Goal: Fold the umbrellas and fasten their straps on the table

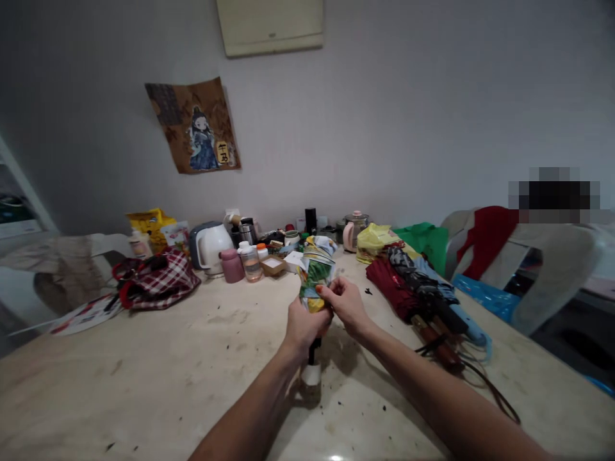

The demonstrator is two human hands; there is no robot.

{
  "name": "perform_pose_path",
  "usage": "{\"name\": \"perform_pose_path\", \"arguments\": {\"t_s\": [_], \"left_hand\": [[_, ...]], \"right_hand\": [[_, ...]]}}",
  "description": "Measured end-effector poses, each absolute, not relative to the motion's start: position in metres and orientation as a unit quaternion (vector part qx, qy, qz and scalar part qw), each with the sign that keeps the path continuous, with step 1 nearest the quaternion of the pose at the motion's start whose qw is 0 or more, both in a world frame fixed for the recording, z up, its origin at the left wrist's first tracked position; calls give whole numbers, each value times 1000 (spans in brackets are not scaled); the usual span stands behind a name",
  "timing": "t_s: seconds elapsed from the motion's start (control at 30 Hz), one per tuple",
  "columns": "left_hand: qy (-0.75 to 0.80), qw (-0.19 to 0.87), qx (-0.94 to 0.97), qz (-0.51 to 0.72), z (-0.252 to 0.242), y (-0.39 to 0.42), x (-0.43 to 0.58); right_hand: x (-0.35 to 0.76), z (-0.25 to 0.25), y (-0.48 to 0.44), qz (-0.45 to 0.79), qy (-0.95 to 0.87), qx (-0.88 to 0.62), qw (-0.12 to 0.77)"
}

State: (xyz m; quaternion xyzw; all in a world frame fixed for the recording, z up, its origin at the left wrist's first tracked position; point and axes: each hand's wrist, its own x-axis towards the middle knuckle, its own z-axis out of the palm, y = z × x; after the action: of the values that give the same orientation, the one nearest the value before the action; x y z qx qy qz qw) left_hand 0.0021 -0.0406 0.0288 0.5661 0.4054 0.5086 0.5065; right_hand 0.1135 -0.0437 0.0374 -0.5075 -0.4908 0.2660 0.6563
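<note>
A folded umbrella [317, 266] with a green, yellow and white pattern is held upright over the table [192, 371], its dark shaft and pale handle pointing down. My left hand [307, 320] is wrapped round the lower part of the folded cloth. Just above it on the right, my right hand [344, 304] pinches the cloth's edge between thumb and fingers. The shaft's middle is partly hidden behind my left hand.
Several folded umbrellas [398, 288] lie at the right. Along the wall stand a white kettle [214, 246], a pink jar [232, 266], bottles [250, 262] and a yellow bag [375, 242]. A plaid bag [163, 282] lies left; chairs [557, 275] flank the table.
</note>
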Motion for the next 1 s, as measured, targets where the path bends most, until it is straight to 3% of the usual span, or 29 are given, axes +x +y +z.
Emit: {"name": "perform_pose_path", "arguments": {"t_s": [0.13,0.23,0.3,0.4,0.53,0.77,1.0], "left_hand": [[292,615,475,557,38,-34,-9],[313,595,410,616,37,-21,-18],[354,569,392,630,33,-12,-21],[361,587,419,592,27,-7,-21],[364,641,477,479,26,-12,-19],[406,652,475,429,37,-32,-18],[354,702,496,369,42,-64,-5]], "right_hand": [[108,35,-49,397,-477,-476,623],[98,31,-58,491,-523,-469,515],[91,28,-62,470,-583,-455,481],[89,26,-60,427,-582,-463,515],[108,31,-48,518,-480,-486,516],[171,31,-49,443,-431,-598,511],[216,9,-76,244,-461,-736,432]]}}
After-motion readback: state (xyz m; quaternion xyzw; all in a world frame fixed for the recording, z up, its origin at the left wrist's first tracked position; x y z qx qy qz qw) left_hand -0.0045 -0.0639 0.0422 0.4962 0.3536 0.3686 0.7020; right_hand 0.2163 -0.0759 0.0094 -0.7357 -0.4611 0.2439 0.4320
